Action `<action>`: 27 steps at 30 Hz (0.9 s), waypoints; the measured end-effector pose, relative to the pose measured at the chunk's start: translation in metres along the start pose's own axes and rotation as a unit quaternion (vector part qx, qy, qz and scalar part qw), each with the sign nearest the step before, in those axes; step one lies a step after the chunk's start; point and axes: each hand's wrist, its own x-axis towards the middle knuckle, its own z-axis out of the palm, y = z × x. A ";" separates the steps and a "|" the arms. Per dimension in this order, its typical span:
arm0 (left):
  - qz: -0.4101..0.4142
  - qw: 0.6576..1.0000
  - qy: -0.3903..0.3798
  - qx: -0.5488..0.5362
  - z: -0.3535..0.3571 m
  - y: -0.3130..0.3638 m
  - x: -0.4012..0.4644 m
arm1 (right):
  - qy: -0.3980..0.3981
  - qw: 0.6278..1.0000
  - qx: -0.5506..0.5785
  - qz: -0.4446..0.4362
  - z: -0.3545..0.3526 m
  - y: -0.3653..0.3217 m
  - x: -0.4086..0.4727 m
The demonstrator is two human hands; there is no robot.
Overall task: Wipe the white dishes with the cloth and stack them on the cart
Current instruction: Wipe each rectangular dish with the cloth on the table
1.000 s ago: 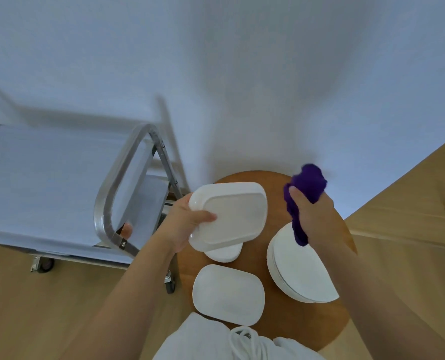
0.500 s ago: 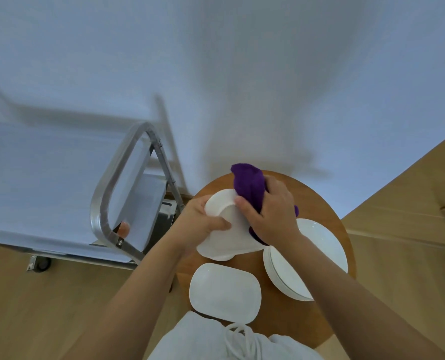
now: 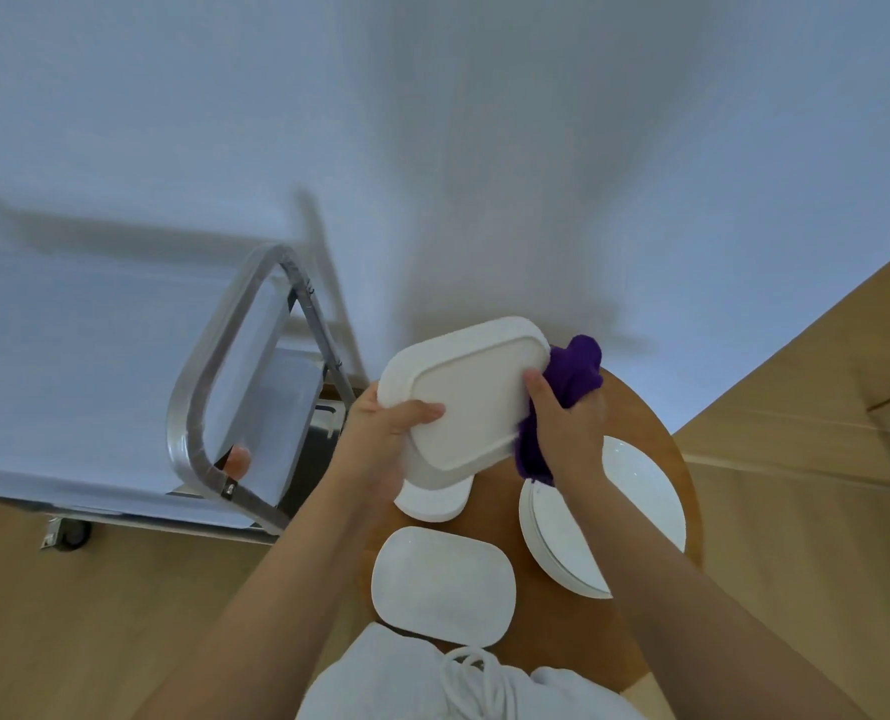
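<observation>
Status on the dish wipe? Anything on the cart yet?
Done: nothing shows on the cart; the part in view holds no dishes. In hand: the left hand holds a rectangular dish while the right hand presses the purple cloth to its edge. Left: a small dish, another rectangular one and the round plates, all on the table.

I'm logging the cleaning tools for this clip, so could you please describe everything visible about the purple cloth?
The purple cloth is a deep violet, soft, fuzzy-looking fabric, bunched into a crumpled wad rather than spread flat. The right hand grips it, with one clump bulging above the fingers and a tail hanging below the palm. It is pressed against the right edge of the white rectangular dish, which the left hand holds tilted above the round wooden table. Much of the cloth is hidden by the hand.
</observation>
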 end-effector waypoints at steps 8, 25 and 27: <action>-0.013 0.994 0.004 -0.109 0.015 -0.019 -0.008 | -0.091 0.972 0.206 0.060 0.012 -0.019 -0.014; -0.106 0.977 -0.078 -0.167 0.002 -0.001 0.025 | -0.220 0.954 -0.159 -0.130 0.011 -0.024 -0.033; -0.097 0.981 -0.033 -0.166 0.008 -0.006 0.027 | -0.190 0.962 -0.143 -0.132 0.017 -0.019 -0.042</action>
